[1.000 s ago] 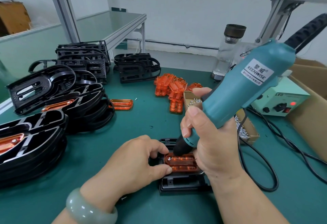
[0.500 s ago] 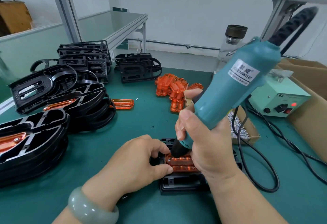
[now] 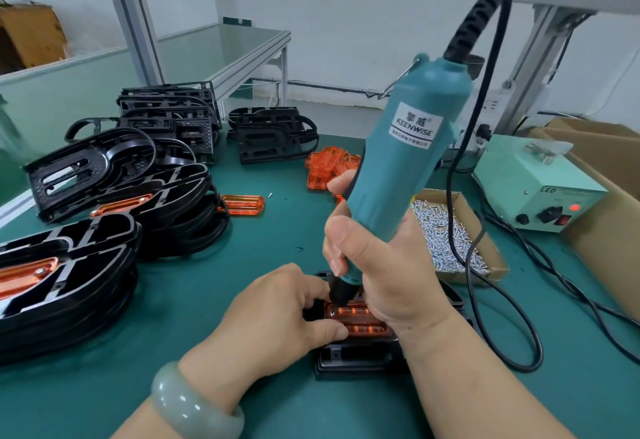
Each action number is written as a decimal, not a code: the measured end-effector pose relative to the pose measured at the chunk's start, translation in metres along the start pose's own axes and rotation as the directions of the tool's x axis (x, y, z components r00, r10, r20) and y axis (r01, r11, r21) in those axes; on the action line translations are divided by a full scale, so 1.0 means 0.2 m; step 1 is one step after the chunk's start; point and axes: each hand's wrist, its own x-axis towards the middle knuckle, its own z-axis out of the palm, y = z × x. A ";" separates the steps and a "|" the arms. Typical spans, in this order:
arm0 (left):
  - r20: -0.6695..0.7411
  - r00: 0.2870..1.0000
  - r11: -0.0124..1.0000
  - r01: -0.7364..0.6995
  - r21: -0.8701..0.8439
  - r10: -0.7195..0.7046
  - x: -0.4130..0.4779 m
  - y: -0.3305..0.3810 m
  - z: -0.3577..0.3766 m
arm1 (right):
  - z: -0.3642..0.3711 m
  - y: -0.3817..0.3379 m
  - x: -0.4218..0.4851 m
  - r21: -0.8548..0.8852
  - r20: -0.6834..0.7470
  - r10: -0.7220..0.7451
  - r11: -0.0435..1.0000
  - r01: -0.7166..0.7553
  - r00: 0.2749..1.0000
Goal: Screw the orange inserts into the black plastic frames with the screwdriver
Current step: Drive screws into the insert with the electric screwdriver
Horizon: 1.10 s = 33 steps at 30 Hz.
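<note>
A black plastic frame [image 3: 356,360] lies on the green mat near the front edge, with an orange insert [image 3: 360,319] seated in it. My left hand [image 3: 277,314] grips the frame's left side, thumb on the insert's edge. My right hand [image 3: 377,265] grips a teal electric screwdriver [image 3: 405,154], held nearly upright, its black tip down on the insert's left end. Most of the frame is hidden under my hands.
Stacks of black frames [image 3: 104,230], some with inserts fitted, fill the left. Loose orange inserts [image 3: 329,168] lie behind, one [image 3: 242,204] alone. A cardboard tray of screws [image 3: 446,230] and the power box [image 3: 540,189] stand right, and the black cable [image 3: 498,300] loops across the mat.
The screwdriver has swung from a right-leaning tilt to nearly upright, and its tip has shifted left along the insert. My left hand stays on the frame.
</note>
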 end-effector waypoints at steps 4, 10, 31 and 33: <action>-0.004 1.000 1.000 0.005 0.017 -0.005 0.01 0.01 0.01 | -0.01 -0.01 -0.01 -0.026 -0.001 0.018 1.000 -0.018 1.000; -0.002 1.000 0.999 0.020 0.025 -0.020 -0.01 0.02 0.00 | -0.01 0.01 -0.01 -0.052 -0.004 0.007 0.999 -0.007 1.000; 0.011 1.000 0.999 -0.005 0.048 0.005 0.00 0.01 -0.01 | -0.04 0.00 -0.07 0.029 -0.014 -0.113 0.993 0.113 0.994; 0.001 1.000 0.999 -0.005 0.054 0.005 0.00 0.01 0.00 | -0.04 0.00 -0.07 0.023 -0.021 -0.117 0.993 0.118 0.993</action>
